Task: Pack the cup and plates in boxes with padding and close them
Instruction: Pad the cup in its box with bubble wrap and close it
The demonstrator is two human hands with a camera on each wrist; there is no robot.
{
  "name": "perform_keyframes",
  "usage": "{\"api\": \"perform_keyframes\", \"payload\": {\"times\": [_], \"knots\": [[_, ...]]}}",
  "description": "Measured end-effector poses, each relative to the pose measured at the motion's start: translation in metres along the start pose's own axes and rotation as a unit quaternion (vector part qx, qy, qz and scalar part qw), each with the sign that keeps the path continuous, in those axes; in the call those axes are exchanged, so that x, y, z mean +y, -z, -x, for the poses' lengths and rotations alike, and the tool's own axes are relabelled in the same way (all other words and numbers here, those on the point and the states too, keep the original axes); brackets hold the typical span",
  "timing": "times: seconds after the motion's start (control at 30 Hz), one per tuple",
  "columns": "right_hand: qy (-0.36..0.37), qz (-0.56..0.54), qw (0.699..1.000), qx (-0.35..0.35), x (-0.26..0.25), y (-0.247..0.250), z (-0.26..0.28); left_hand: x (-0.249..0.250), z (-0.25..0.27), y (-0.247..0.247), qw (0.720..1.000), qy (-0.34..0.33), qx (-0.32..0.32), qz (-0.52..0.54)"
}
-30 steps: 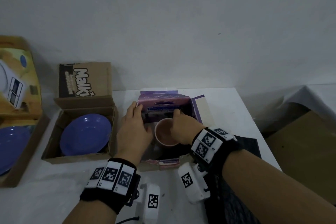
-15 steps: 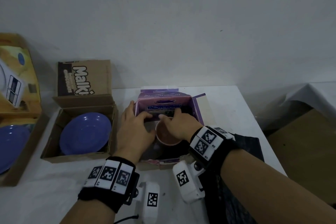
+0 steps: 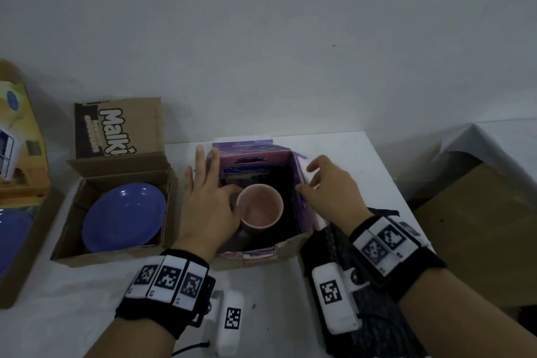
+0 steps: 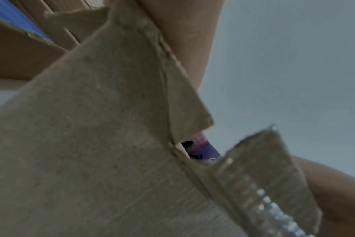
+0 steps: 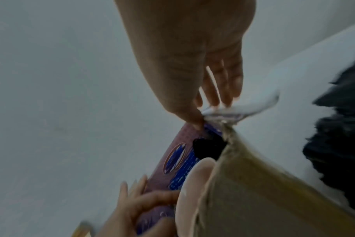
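A pink cup stands upright on dark padding inside the open purple box. My left hand straddles the box's left flap, fingers outside and thumb inside next to the cup's rim. My right hand pinches the right flap, thumb on the purple face and fingers behind it. A blue plate lies in an open brown box to the left. The left wrist view shows only blurred cardboard.
A second blue plate sits in a yellow box at the far left edge. Dark padding cloth lies on the white table under my right forearm. A brown carton stands off the table's right side.
My right hand has let go of the cup and moved right to the box's right flap. The cup now stands alone in the box. My left hand has stayed at the left flap.
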State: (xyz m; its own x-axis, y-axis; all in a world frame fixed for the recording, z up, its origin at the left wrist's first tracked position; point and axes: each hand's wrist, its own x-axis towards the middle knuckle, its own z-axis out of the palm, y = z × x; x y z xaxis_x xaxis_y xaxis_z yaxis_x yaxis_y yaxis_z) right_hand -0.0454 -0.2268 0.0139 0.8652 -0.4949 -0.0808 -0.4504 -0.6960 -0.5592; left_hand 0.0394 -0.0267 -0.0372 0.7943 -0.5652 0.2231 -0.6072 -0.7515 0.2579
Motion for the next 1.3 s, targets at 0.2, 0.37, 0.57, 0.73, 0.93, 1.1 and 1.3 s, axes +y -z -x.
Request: {"api": "perform_keyframes", "payload": {"times": [0.2, 0.37, 0.57, 0.73, 0.93, 1.1, 1.3], "knots": [[-0.033, -0.116, 0.993, -0.005, 0.008, -0.007, -0.003, 0.000, -0.002, 0.003, 0.999, 0.003, -0.036, -0.024], [-0.029, -0.152, 0.988, -0.020, 0.014, -0.007, 0.002, 0.002, -0.002, 0.005, 0.999, -0.004, -0.040, -0.032], [-0.054, -0.058, 0.996, 0.036, 0.058, 0.007, 0.021, 0.007, -0.002, 0.007, 1.000, 0.003, -0.008, -0.001], [-0.148, 0.151, 0.970, -0.117, 0.087, -0.007, 0.049, 0.005, -0.001, 0.005, 0.994, 0.063, -0.002, 0.090], [-0.154, 0.086, 0.982, -0.070, 0.096, -0.017, 0.062, 0.004, 0.002, 0.005, 0.990, 0.076, -0.005, 0.121], [-0.126, 0.092, 0.986, 0.064, 0.078, 0.009, 0.054, 0.003, 0.002, 0.004, 0.987, 0.079, 0.024, 0.138], [0.076, -0.079, 0.946, 0.305, 0.009, 0.049, 0.038, 0.004, 0.005, 0.009, 0.941, 0.089, 0.125, 0.302]]}}
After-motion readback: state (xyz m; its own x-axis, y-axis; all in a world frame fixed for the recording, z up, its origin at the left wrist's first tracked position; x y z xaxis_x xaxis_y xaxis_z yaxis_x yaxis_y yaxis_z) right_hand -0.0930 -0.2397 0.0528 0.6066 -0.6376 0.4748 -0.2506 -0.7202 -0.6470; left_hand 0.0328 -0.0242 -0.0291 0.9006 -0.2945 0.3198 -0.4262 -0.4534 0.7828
